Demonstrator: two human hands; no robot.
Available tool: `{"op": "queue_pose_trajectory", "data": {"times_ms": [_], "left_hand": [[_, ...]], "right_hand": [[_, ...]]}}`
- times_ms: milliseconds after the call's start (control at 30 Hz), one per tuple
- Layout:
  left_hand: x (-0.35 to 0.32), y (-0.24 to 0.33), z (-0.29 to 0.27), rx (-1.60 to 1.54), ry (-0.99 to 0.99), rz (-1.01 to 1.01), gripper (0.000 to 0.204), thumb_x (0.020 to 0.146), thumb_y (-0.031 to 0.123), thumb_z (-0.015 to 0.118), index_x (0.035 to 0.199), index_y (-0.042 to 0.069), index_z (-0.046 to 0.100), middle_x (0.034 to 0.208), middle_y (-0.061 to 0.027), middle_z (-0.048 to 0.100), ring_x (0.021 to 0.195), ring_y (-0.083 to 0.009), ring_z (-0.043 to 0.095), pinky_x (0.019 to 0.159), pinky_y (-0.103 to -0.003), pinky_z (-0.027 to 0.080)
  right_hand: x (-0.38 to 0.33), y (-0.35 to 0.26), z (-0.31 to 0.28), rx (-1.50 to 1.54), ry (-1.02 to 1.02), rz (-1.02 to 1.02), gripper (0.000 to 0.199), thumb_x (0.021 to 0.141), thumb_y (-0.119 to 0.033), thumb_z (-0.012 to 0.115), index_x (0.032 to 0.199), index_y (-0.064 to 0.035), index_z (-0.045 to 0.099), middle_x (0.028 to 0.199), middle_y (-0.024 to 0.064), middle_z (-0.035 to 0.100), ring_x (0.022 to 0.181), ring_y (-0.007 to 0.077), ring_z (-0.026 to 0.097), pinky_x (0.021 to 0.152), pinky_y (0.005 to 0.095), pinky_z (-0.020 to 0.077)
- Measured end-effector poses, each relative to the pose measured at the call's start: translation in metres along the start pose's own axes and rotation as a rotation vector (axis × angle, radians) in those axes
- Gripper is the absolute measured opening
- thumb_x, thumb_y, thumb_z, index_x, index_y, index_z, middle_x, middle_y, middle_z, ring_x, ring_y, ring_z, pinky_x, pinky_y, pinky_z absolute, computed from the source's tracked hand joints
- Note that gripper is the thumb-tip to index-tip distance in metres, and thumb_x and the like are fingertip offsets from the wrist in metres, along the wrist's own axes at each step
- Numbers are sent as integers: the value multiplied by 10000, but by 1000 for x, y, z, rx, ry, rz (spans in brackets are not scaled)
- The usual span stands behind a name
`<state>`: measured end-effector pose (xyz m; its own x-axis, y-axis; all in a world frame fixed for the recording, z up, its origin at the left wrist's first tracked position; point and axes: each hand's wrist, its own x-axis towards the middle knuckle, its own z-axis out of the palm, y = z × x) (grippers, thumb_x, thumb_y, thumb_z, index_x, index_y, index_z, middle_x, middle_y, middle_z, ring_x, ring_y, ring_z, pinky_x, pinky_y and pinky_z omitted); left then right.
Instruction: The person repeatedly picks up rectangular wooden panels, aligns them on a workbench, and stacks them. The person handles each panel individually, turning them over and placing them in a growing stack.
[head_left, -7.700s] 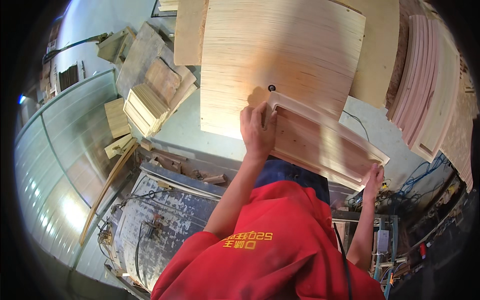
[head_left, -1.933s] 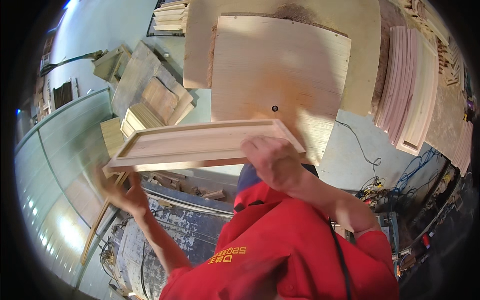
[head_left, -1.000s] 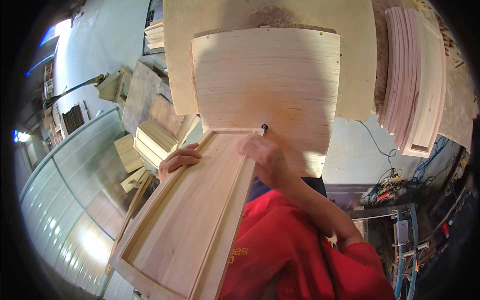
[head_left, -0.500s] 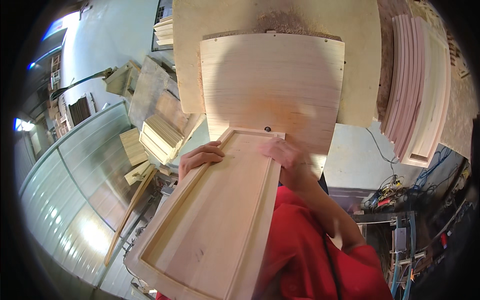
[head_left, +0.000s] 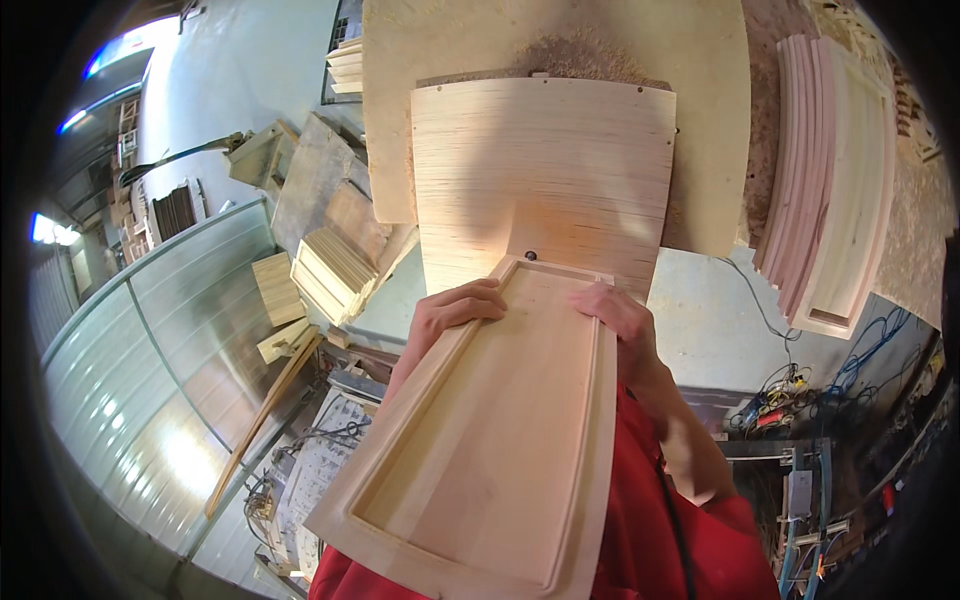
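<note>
A long pale wooden panel with a raised frame [head_left: 480, 430] stretches from my body toward a plywood board [head_left: 540, 150]. My left hand [head_left: 455, 312] grips its left edge close to the far end, fingers curled over the frame. On the opposite edge my right hand [head_left: 622, 318] holds the frame near the far right corner, its thumb side hidden under the panel. A small dark round pin [head_left: 531, 256] stands on the plywood right at the panel's far edge, nearer the left corner. Whether pin and wood touch I cannot tell.
Sawdust [head_left: 580, 58] lies behind the plywood board. At the right stands a stack of framed wooden pieces [head_left: 815, 190]. Wood panels [head_left: 333, 275] are stacked at the left beside a translucent sheet barrier [head_left: 150, 370]. Cables [head_left: 780, 385] hang at the lower right.
Both hands have shifted the panel to the right, and its near end has swung right too. The pin, earlier near the far right corner, is now nearer the left one.
</note>
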<state>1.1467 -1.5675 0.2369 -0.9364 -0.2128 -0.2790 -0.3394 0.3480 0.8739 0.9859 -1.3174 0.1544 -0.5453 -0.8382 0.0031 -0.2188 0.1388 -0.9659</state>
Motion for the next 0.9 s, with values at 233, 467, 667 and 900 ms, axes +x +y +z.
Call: {"op": "queue_pose_trajectory", "data": {"times_ms": [233, 467, 667, 900], "left_hand": [[13, 19, 25, -10, -18, 12, 256, 794, 125, 802, 1010, 2, 743, 1095, -92, 764, 1199, -331, 740, 1050, -397, 577], [14, 35, 34, -123, -60, 69, 352, 897, 199, 780, 1157, -34, 733, 1100, -95, 765, 1185, -303, 742, 1047, -364, 569], [-38, 37, 15, -1117, 695, -375, 639, 1121, 506, 462, 1537, 24, 519, 1368, -159, 661, 1213, -240, 659, 1102, -437, 494], [-36, -33, 78, -557, 926, 52, 457, 1157, 412, 404, 892, 76, 564, 934, -111, 585, 998, -267, 590, 1173, -474, 385]], "right_hand": [[-19, 5, -29, 19, -23, 41, 267, 865, -106, 775, 1110, -9, 732, 1053, 144, 753, 1026, 345, 734, 902, 398, 597], [-37, -18, -60, 26, -35, 205, 208, 832, -80, 761, 1036, -53, 730, 957, 127, 724, 920, 350, 713, 804, 423, 581], [-55, -100, -121, -481, -100, -102, 201, 800, -66, 722, 1000, -85, 710, 879, 101, 676, 832, 343, 666, 740, 446, 541], [-97, -78, -117, -642, -200, 69, 380, 694, 99, 705, 1046, -45, 690, 910, 140, 644, 878, 386, 645, 710, 476, 513]]}}
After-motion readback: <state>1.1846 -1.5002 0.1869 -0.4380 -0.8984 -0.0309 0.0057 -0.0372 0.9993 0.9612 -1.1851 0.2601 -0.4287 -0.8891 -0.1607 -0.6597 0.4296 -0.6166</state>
